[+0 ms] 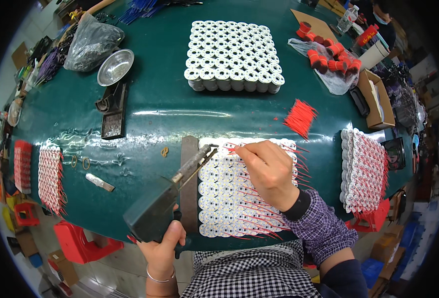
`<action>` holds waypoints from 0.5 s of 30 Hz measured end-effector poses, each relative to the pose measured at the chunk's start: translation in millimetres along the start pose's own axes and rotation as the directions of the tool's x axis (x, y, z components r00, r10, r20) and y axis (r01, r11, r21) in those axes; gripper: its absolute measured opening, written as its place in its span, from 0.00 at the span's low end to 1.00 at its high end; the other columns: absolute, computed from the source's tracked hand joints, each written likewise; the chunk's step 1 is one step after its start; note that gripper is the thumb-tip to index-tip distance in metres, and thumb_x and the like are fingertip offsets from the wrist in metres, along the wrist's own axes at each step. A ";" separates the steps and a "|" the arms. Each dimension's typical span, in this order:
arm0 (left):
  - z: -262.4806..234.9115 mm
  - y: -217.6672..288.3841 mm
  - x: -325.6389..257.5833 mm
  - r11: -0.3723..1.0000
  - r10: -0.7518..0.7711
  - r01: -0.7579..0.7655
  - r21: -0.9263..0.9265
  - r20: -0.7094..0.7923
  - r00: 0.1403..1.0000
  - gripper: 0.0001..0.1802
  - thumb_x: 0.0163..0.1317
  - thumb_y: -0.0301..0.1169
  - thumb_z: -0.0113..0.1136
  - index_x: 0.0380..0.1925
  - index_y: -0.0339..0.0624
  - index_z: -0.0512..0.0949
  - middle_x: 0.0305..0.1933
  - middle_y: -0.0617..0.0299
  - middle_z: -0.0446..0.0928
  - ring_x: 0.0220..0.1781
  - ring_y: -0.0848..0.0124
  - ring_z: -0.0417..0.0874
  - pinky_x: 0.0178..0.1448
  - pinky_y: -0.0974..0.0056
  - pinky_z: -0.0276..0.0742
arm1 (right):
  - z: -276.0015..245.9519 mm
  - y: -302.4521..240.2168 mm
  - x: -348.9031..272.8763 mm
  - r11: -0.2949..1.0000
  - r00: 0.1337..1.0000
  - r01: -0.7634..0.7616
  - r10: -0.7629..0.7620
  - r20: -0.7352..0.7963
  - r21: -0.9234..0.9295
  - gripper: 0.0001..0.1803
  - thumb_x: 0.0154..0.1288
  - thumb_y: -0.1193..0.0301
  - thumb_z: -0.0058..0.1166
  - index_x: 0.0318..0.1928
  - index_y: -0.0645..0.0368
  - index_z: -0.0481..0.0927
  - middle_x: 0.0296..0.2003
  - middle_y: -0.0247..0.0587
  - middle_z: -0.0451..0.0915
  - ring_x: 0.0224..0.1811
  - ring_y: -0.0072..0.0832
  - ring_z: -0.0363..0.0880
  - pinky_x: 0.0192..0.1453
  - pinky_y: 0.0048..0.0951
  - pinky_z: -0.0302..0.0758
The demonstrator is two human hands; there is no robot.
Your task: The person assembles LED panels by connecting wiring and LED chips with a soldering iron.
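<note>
My left hand (164, 244) is wrapped round the handle of a dark soldering gun (152, 211). Its metal tip reaches up and right to the top row of a panel of round white circuit boards (214, 191). Fingers pinched, my right hand (268, 169) holds a thin red wire (232, 149) against a board close to that tip. Several red wires stick out to the right from the panel's boards. A brown flat bar (189, 186) lies along the panel's left edge. Whether the wire's end touches the board is too small to tell.
Cut red wires (300, 119) lie beyond my right hand. Stacked white spools (234, 57) stand at the back. Wired panels (363, 171) sit at right, others (50, 176) at left. A metal bowl (115, 67), black metal holder (113, 111) and bagged red bundles (336, 64) lie farther off.
</note>
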State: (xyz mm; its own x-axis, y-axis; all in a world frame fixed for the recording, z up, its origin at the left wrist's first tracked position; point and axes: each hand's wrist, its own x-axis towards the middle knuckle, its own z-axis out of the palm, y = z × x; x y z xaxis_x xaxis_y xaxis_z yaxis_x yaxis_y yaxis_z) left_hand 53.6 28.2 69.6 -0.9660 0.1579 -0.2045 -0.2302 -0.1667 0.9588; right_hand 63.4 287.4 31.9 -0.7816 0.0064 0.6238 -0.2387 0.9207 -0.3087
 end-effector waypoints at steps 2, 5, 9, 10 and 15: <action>-3.0 -6.1 -1.4 0.996 0.022 -0.024 0.083 0.027 0.999 0.26 0.58 0.17 0.64 0.58 0.29 0.73 0.48 0.47 0.81 0.20 0.73 0.76 0.20 0.71 0.71 | 1.1 0.8 -6.8 1.000 0.999 -0.002 0.002 0.046 0.001 0.12 0.53 0.78 0.60 0.41 0.62 0.83 0.34 0.38 0.80 0.35 0.33 0.79 0.39 0.33 0.76; -10.6 -19.7 -1.8 0.972 0.057 -0.062 0.226 0.031 0.998 0.22 0.57 0.15 0.66 0.53 0.30 0.77 0.45 0.52 0.83 0.21 0.76 0.77 0.21 0.72 0.72 | 5.1 -0.2 -13.3 1.000 0.995 -0.012 0.012 0.103 -0.001 0.12 0.54 0.79 0.60 0.41 0.62 0.82 0.34 0.38 0.79 0.35 0.33 0.79 0.39 0.34 0.76; -4.5 -23.2 0.5 0.899 0.198 -0.212 0.383 0.077 0.977 0.18 0.54 0.18 0.72 0.46 0.31 0.81 0.39 0.57 0.85 0.27 0.76 0.80 0.31 0.71 0.75 | 8.2 -0.1 -16.2 1.000 0.992 -0.024 0.024 0.122 -0.004 0.11 0.54 0.78 0.60 0.41 0.62 0.82 0.34 0.38 0.79 0.35 0.33 0.79 0.39 0.34 0.77; 3.1 -18.5 0.9 0.931 0.148 -0.145 0.335 0.016 0.989 0.14 0.52 0.21 0.75 0.40 0.31 0.84 0.36 0.59 0.86 0.33 0.75 0.85 0.40 0.70 0.80 | 8.4 0.2 -16.8 1.000 0.992 -0.025 0.026 0.124 -0.003 0.11 0.54 0.78 0.60 0.41 0.62 0.82 0.34 0.38 0.79 0.35 0.33 0.79 0.39 0.34 0.77; 6.2 -20.2 3.6 0.901 0.222 -0.243 0.359 0.099 0.970 0.13 0.52 0.21 0.74 0.38 0.31 0.84 0.36 0.59 0.86 0.33 0.75 0.85 0.38 0.69 0.80 | 9.1 -0.4 -19.7 0.999 0.986 -0.043 0.041 0.163 0.007 0.11 0.54 0.77 0.59 0.41 0.62 0.82 0.36 0.37 0.79 0.38 0.32 0.80 0.40 0.33 0.77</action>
State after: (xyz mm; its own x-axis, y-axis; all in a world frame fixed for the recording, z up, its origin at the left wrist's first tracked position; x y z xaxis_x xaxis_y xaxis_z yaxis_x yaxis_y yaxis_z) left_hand 55.6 38.2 50.7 -0.9767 0.2120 0.0343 0.0695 0.1608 0.9845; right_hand 73.7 283.4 13.2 -0.8745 -0.0195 0.4847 -0.2090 0.9168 -0.3403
